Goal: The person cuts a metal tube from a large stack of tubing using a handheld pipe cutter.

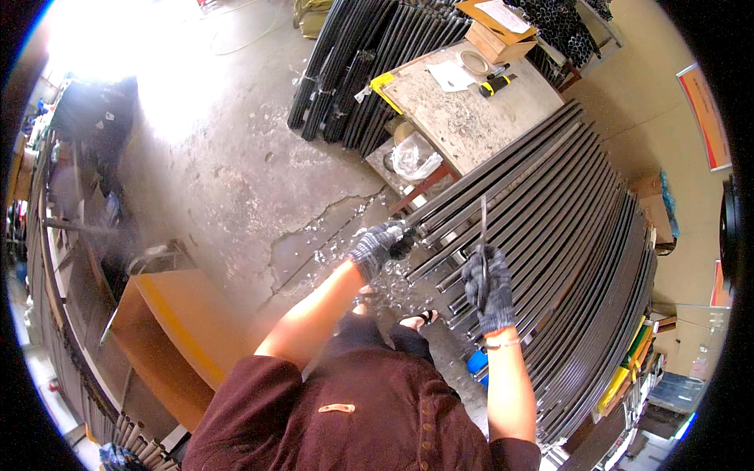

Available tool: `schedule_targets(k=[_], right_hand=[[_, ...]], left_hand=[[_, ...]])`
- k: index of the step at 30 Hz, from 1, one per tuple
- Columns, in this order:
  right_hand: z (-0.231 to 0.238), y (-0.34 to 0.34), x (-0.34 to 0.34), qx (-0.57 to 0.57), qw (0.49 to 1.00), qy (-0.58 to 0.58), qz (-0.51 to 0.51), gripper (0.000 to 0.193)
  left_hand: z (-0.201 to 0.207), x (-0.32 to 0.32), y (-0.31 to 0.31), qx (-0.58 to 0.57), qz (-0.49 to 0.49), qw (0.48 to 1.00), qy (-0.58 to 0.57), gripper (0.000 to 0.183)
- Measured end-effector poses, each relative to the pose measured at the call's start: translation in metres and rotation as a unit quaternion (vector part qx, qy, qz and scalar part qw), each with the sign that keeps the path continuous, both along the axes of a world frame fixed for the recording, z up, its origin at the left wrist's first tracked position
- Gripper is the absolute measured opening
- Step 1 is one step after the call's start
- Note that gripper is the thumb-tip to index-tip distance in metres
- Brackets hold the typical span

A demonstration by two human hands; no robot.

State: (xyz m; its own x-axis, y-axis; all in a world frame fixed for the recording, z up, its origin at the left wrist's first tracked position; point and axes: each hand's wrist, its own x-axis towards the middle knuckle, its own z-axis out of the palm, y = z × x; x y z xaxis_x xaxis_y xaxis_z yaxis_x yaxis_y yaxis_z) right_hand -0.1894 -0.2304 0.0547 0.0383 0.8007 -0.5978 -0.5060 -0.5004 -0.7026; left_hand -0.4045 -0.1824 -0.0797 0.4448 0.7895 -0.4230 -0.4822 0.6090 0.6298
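Observation:
My left hand, in a grey knitted glove with a dark palm, is closed at the near end of a dark metal tube. This tube lies at the far-left side of a wide row of similar tubes. My right hand, gloved the same way, is wrapped round a thin, narrow tool. Its slim shaft points away from me, above the tube ends; whether it is a file or a blade I cannot make out. The fingertips of my left hand are partly hidden.
Beyond the tubes stands a worn table with a tape roll, a yellow-black cutter and a cardboard box. More dark tubes lean behind it. A large open carton is at my left; whitish scraps litter the floor.

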Motion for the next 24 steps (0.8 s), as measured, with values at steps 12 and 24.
schedule_targets(k=[12, 24], right_hand=[[0.033, -0.059, -0.007, -0.053, 0.971, 0.03, 0.233, 0.024], [0.029, -0.052, 0.004, -0.127, 0.961, 0.12, 0.215, 0.036]], left_hand=[[0.079, 0.009, -0.026, 0.318, 0.053, 0.847, 0.422, 0.018], [0.088, 0.003, -0.029, 0.475, 0.091, 0.725, 0.491, 0.017]])
